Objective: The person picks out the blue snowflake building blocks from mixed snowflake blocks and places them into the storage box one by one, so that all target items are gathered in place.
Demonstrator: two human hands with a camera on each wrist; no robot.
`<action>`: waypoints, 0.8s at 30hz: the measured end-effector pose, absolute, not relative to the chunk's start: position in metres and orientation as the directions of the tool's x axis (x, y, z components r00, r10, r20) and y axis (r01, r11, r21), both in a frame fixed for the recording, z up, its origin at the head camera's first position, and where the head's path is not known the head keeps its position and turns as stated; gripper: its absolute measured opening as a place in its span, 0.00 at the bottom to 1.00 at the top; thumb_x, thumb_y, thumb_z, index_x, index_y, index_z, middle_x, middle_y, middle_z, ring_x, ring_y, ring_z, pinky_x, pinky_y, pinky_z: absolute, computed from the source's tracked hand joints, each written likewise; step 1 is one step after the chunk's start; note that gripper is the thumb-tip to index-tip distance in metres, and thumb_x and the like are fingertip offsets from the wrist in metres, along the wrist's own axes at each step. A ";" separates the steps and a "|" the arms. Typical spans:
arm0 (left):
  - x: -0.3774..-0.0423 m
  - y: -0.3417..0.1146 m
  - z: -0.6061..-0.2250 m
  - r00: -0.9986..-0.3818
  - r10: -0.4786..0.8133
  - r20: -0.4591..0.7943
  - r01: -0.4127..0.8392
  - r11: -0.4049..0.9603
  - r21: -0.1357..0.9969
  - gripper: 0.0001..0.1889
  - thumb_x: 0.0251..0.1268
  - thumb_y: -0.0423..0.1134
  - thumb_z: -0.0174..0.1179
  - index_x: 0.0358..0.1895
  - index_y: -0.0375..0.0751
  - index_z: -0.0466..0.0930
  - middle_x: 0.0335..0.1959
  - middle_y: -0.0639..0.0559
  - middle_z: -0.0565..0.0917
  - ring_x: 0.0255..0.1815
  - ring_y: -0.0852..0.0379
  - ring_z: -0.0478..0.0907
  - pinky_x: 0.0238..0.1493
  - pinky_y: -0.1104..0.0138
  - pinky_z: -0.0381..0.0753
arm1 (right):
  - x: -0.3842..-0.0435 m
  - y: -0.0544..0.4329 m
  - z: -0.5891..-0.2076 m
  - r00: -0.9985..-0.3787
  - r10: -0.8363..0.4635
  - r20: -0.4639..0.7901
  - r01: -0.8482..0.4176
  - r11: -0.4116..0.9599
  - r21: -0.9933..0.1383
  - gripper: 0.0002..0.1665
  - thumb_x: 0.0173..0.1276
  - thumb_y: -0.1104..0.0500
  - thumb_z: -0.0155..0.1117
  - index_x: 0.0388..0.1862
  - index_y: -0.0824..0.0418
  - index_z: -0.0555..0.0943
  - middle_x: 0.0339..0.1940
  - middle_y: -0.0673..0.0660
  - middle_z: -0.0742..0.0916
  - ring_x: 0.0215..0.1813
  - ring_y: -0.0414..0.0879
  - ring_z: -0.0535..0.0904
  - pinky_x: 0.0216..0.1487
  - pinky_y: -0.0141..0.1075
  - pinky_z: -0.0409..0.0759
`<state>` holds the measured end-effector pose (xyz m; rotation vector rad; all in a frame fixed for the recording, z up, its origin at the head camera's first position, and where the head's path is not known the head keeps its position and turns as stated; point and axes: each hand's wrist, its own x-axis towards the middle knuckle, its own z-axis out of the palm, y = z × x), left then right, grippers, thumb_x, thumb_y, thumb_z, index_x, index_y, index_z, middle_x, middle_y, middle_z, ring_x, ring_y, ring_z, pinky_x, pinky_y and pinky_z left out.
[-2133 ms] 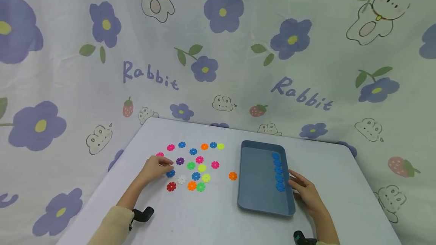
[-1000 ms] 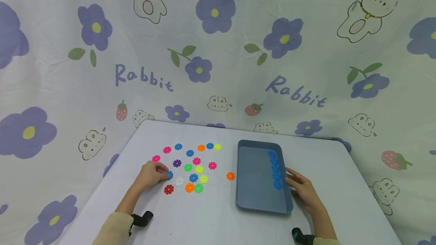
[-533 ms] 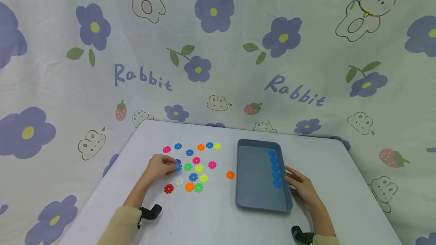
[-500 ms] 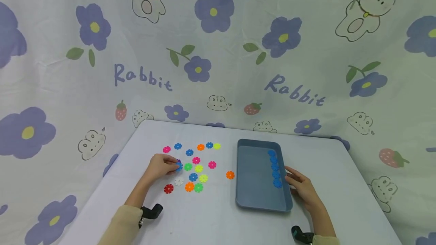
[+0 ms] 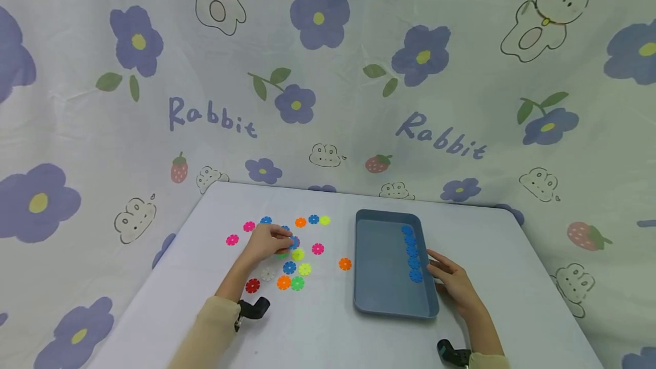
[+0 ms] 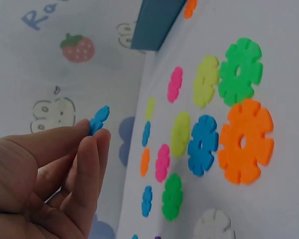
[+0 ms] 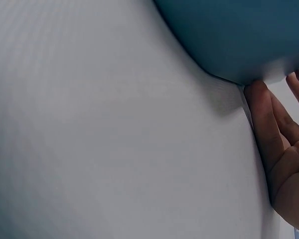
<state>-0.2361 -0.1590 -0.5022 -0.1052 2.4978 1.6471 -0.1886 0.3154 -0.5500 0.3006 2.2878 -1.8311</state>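
Observation:
My left hand (image 5: 263, 242) pinches a blue snowflake disc (image 6: 99, 120) between thumb and fingertips, held above the loose discs on the table. In the left wrist view the disc is seen nearly edge-on. Against the right side of the grey-blue tray (image 5: 381, 269) rests my right hand (image 5: 455, 286), its fingers loosely extended along the wall. The right wrist view shows those fingers (image 7: 263, 114) touching the tray's lower edge. Inside the tray, several blue discs (image 5: 413, 250) lie in a column along the right wall. My left hand hides some discs beneath it.
Scattered left of the tray are several snowflake discs in other colours, among them a red disc (image 5: 253, 285), a white disc (image 5: 267, 273) and a pink disc (image 5: 318, 249). An orange disc (image 5: 345, 264) lies close to the tray's left wall. A patterned curtain (image 5: 328, 73) hangs behind the table.
My left hand took hold of a blue disc at the left of the group, lifted it and carried it right over the other discs. My right hand stayed at the tray.

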 end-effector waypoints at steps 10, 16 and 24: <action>-0.249 -0.120 -0.495 -0.985 0.079 -0.154 -0.122 0.312 0.942 0.09 0.59 0.31 0.69 0.42 0.32 0.84 0.32 0.43 0.83 0.30 0.52 0.85 0.35 0.65 0.85 | -0.188 0.316 -0.552 -0.962 0.038 -0.272 0.273 0.212 -0.938 0.36 0.69 0.50 0.64 0.74 0.54 0.66 0.70 0.66 0.68 0.66 0.58 0.68 0.50 0.39 0.78; -0.254 -0.096 -0.493 -0.984 0.108 -0.140 -0.105 0.275 0.956 0.10 0.60 0.32 0.68 0.43 0.32 0.84 0.32 0.44 0.84 0.31 0.50 0.85 0.36 0.64 0.85 | -0.189 0.317 -0.552 -0.964 0.029 -0.265 0.265 0.210 -0.941 0.36 0.70 0.50 0.63 0.74 0.55 0.65 0.71 0.66 0.68 0.66 0.58 0.67 0.49 0.38 0.78; -0.264 -0.063 -0.489 -0.978 0.159 -0.133 -0.103 0.184 0.977 0.10 0.59 0.31 0.68 0.43 0.30 0.84 0.33 0.42 0.84 0.31 0.48 0.86 0.35 0.64 0.85 | -0.190 0.316 -0.553 -0.962 0.039 -0.272 0.274 0.196 -0.941 0.35 0.69 0.51 0.65 0.73 0.55 0.67 0.70 0.65 0.69 0.66 0.58 0.68 0.49 0.40 0.79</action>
